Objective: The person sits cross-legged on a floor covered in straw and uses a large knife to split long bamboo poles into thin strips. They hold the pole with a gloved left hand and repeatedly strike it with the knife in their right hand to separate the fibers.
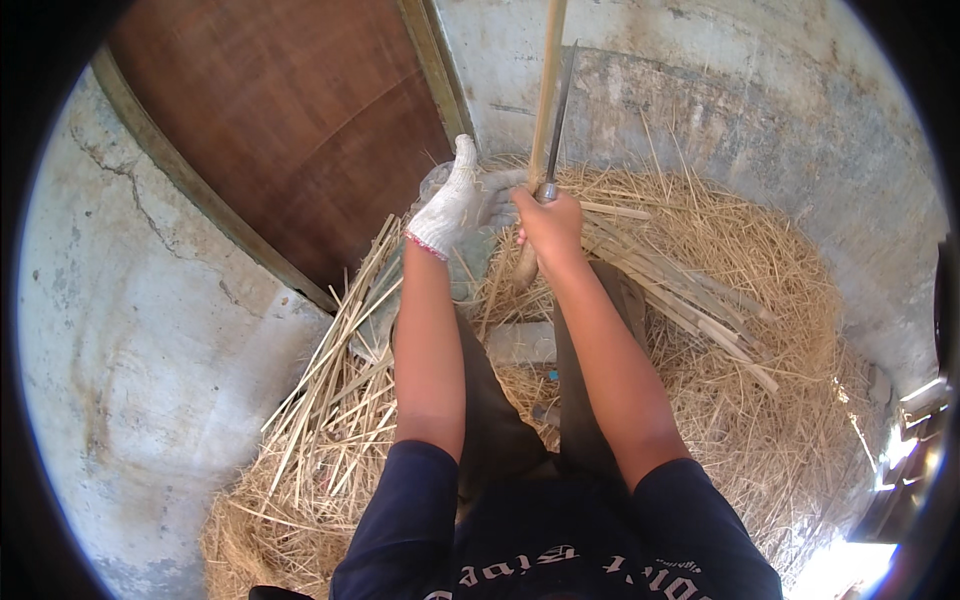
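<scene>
My left hand (462, 205) wears a white knitted glove. Its thumb points up and its fingers stretch out toward my right hand, with nothing gripped in them. Bare and closed, my right hand (552, 225) wraps round the handle of a long knife (562, 130), whose narrow dark blade points up and away. Beneath the fist the rounded brown end of the handle (525, 268) shows. A pale bamboo strip (546, 90) stands upright just left of the blade, its lower part reaching my right hand and the gloved fingertips. Whether my right fingers also touch the strip, I cannot tell.
Split bamboo strips (690, 290) lie right of my legs, and thinner sticks (335, 350) are heaped on the left. Straw-like shavings (770, 420) cover the ground around me. A brown door (290, 120) and a weathered wall (700, 110) close off the far side.
</scene>
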Action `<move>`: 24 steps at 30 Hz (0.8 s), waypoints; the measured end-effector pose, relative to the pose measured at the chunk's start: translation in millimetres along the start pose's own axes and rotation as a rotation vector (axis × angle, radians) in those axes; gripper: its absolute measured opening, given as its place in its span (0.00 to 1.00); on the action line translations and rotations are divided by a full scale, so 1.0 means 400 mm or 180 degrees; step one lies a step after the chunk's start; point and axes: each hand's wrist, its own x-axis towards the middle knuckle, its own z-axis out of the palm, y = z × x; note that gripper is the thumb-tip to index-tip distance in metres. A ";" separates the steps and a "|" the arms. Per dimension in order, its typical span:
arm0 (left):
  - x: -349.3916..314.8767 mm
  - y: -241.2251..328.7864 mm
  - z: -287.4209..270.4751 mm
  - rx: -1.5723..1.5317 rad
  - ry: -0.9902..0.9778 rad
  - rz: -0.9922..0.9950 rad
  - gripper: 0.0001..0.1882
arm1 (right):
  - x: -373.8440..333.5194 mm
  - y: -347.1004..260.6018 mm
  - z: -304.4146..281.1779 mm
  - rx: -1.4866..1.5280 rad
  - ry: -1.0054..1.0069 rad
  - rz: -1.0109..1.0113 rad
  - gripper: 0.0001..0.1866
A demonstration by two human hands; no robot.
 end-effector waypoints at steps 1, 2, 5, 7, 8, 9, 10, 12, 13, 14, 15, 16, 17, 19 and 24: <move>-0.004 0.002 0.018 0.0006 0.0076 0.0044 0.59 | 0.002 0.001 -0.003 0.0114 -0.0055 0.0010 0.08; -0.010 0.006 0.028 -0.0023 0.0090 0.0052 0.59 | 0.002 0.001 -0.002 0.0236 -0.0130 0.0021 0.08; -0.023 0.017 0.043 -0.0147 0.0055 0.0087 0.58 | 0.000 0.002 0.004 0.0484 -0.0109 0.0016 0.09; -0.027 0.023 0.048 -0.0277 -0.0076 0.0123 0.57 | 0.002 0.000 0.000 0.0377 -0.0063 -0.0001 0.09; -0.032 0.027 0.052 -0.0242 -0.0105 0.0147 0.57 | 0.001 -0.001 0.000 0.0325 -0.0041 -0.0003 0.09; -0.036 0.030 0.057 -0.0208 -0.0137 0.0171 0.56 | 0.001 -0.001 0.001 0.0314 -0.0038 -0.0016 0.09; -0.040 0.033 0.063 -0.0174 -0.0170 0.0194 0.56 | 0.001 -0.001 0.002 0.0302 -0.0034 -0.0029 0.08; -0.043 0.032 0.074 -0.0029 -0.0149 0.0219 0.56 | 0.002 0.002 -0.003 0.0166 0.0018 -0.0078 0.08; -0.041 0.029 0.078 0.0042 -0.0142 0.0231 0.57 | 0.004 0.003 -0.006 0.0047 0.0055 -0.0115 0.08; -0.039 0.028 0.077 0.0044 -0.0114 0.0189 0.57 | 0.004 0.004 -0.006 -0.0064 0.0081 -0.0150 0.08; -0.034 0.026 0.074 0.0046 -0.0087 0.0146 0.57 | 0.005 0.005 -0.007 -0.0164 0.0074 -0.0195 0.08; -0.026 0.023 0.071 0.0047 -0.0062 0.0102 0.57 | 0.005 0.006 -0.009 -0.0265 0.0069 -0.0239 0.08; -0.013 0.017 0.046 0.0102 0.0074 0.0043 0.57 | 0.004 0.006 -0.005 -0.0361 0.0048 -0.0286 0.09; 0.018 0.000 -0.019 0.0221 0.0357 -0.0063 0.58 | 0.000 0.004 0.005 -0.0333 0.0025 -0.0312 0.09; 0.046 -0.034 0.024 0.0220 0.0777 0.0123 0.64 | -0.009 -0.006 0.001 -0.0016 -0.0106 -0.0140 0.08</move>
